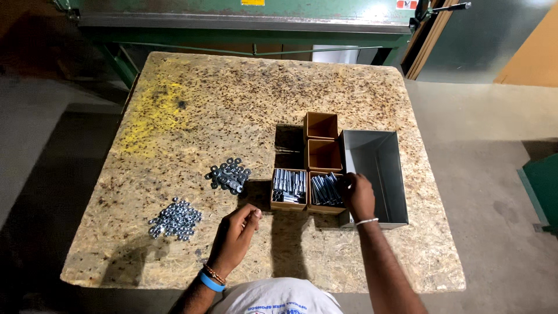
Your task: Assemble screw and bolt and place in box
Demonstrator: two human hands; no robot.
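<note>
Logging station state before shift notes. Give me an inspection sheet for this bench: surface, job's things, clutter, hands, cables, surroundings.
Surface: chipboard table top, yellow paint smear at its far left.
Job's things: two small cardboard boxes of bolts side by side; two empty cardboard boxes behind them; empty grey metal bin to their right.
Clutter: pile of dark washers; pile of shiny nuts.
Hands: left hand resting on the table, fingers pinched together, contents too small to tell; right hand at the right bolt box, touching the bolts.
Cables: nothing seen.
Surroundings: green machine behind the table; concrete floor.
</note>
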